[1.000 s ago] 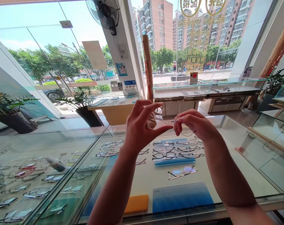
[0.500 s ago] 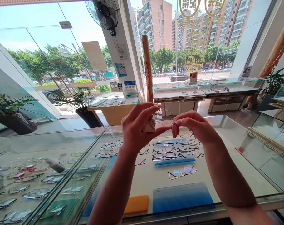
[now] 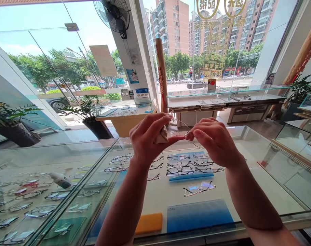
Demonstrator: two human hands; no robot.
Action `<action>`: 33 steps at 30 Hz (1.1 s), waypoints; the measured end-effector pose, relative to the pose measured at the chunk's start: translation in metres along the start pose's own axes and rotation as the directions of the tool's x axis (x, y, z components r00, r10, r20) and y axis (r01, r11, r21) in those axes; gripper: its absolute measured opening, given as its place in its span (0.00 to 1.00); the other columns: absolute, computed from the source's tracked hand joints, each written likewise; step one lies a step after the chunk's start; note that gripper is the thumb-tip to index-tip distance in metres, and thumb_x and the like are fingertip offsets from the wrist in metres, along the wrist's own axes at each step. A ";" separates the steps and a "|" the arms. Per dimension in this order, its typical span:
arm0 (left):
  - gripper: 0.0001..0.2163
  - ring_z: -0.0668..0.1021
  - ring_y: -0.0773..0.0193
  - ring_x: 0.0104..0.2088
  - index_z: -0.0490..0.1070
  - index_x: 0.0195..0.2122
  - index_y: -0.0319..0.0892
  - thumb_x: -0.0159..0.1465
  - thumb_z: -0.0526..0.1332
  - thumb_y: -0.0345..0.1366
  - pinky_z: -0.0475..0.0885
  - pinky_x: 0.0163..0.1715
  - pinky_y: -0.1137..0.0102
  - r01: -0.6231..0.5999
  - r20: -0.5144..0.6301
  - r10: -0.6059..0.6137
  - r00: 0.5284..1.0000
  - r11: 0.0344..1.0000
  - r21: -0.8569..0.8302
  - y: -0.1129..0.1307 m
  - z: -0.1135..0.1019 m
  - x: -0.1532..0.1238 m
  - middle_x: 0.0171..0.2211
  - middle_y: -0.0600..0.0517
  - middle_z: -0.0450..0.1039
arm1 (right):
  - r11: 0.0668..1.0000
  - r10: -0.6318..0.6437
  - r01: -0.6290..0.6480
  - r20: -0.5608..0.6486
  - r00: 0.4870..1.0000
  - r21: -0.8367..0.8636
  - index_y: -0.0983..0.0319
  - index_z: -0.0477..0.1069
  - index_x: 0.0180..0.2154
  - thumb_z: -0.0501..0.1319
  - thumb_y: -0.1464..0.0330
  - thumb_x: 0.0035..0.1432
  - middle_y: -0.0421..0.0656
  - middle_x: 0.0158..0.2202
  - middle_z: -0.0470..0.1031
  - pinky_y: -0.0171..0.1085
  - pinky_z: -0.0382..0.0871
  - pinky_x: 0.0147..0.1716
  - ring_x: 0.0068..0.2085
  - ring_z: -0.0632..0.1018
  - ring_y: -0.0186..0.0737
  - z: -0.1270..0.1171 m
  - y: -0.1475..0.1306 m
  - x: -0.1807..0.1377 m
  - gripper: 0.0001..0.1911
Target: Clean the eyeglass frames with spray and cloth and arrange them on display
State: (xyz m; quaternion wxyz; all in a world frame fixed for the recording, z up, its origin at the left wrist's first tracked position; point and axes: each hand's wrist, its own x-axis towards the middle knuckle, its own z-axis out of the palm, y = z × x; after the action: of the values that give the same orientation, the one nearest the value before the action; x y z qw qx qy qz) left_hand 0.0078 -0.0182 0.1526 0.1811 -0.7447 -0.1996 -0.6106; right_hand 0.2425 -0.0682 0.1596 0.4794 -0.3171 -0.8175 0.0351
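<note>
Between my two hands, above the glass counter, is a pair of thin-rimmed glasses (image 3: 180,122). My left hand (image 3: 147,138) grips one rim between thumb and forefinger, and a pale folded cloth (image 3: 162,136) is tucked in its palm. With bent fingers, my right hand (image 3: 214,140) pinches the glasses near the bridge and covers much of the other rim. Below them, several pairs of glasses (image 3: 180,171) lie in rows inside the counter, some over a blue sheet. One pair with clear lenses (image 3: 199,188) lies apart, nearer to me.
An orange case (image 3: 149,222) and a blue board (image 3: 199,216) lie near the counter's front edge. At left, another glass case holds several frames and a white bottle (image 3: 60,180). Display cases (image 3: 196,101), potted plants (image 3: 87,116) and a wooden post (image 3: 161,75) stand by the windows.
My right hand has rolled over and shifted slightly, its back now more towards me and hiding more of the right rim. My left hand and the glasses have moved a little left.
</note>
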 end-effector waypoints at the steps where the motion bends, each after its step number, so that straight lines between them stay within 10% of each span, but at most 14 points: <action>1: 0.28 0.85 0.52 0.46 0.82 0.50 0.52 0.52 0.80 0.58 0.82 0.49 0.58 0.004 -0.001 -0.004 1.000 1.000 -0.001 0.000 0.001 0.000 0.47 0.48 0.84 | 0.999 0.006 -0.006 -0.003 1.000 -0.039 0.55 0.79 0.29 0.48 0.53 0.78 0.41 0.26 0.78 0.46 0.68 0.45 0.35 0.78 0.43 0.000 -0.001 -0.001 0.31; 7: 0.28 0.85 0.51 0.44 0.82 0.47 0.52 0.51 0.79 0.61 0.83 0.47 0.57 0.069 -0.018 -0.068 0.998 0.996 0.048 0.000 0.003 0.000 0.44 0.48 0.84 | 0.983 0.001 -0.010 -0.050 0.999 -0.185 0.56 0.82 0.35 0.49 0.56 0.78 0.42 0.30 0.82 0.47 0.65 0.43 0.33 0.78 0.43 -0.001 -0.011 -0.003 0.27; 15: 0.27 0.83 0.50 0.49 0.78 0.52 0.50 0.56 0.79 0.54 0.81 0.51 0.54 0.121 -0.257 -0.075 0.963 0.978 0.170 0.003 0.001 -0.001 0.47 0.47 0.82 | 0.958 -0.145 0.030 -0.394 0.907 -0.284 0.55 0.71 0.62 0.64 0.50 0.67 0.50 0.58 0.79 0.54 0.74 0.55 0.58 0.79 0.56 0.003 -0.008 0.000 0.28; 33: 0.23 0.81 0.55 0.46 0.76 0.52 0.48 0.58 0.80 0.43 0.76 0.49 0.58 0.326 -0.345 -0.260 0.902 0.934 0.147 0.017 0.005 -0.001 0.47 0.50 0.79 | 0.954 -0.157 -0.015 -0.543 0.825 -0.298 0.55 0.77 0.56 0.67 0.54 0.69 0.46 0.48 0.83 0.49 0.80 0.47 0.46 0.84 0.49 0.019 0.000 0.003 0.19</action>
State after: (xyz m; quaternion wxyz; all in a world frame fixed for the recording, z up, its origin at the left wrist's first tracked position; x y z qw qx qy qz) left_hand 0.0208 -0.0297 0.1504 0.1911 -0.5746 -0.3386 -0.7202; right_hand 0.2260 -0.0621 0.1513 0.6473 -0.3491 -0.6481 -0.1976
